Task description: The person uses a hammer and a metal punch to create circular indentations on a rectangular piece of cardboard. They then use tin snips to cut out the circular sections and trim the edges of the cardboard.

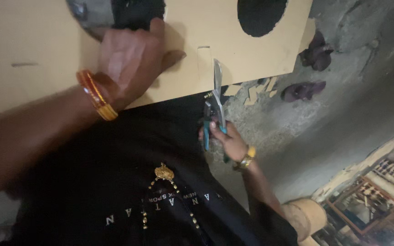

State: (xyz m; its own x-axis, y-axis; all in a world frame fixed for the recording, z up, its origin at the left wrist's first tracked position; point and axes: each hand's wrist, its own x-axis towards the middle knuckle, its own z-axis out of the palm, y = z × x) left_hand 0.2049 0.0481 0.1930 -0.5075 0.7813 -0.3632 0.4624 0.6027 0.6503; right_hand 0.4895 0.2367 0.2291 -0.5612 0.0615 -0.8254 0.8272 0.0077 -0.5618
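Left hand (131,59): laid palm-down on a large tan board (37,50), fingers spread and pressing flat, fingertips reaching the rim of a round hole (119,16) cut through the sheet; grasping nothing, only bearing down. Orange and red bangles (97,94) round that wrist.

Right hand (226,139): clenched round the teal handles of a pair of metal snips (215,102), blades pointing up away from the knuckles and biting into the board's near edge, just beside a narrow slot (204,61) already cut there. A yellow band (248,157) on this wrist.

Between the two hands: the board's lower edge and, under it, a black shirt (128,182) with pale print and a gold pendant on a beaded chain (164,173), hiding the ground beneath the left forearm.

Beyond the right hand: a second round hole (261,16) in the board, dark inside. Past the snips' tip, small tan offcuts (251,91) scattered on grey concrete floor (343,114), then two dark purple sandals (313,68) lying apart from each other.

Below and outward of the right elbow: a wooden framed tray (365,205) with small compartments, contents too blurred to tell.
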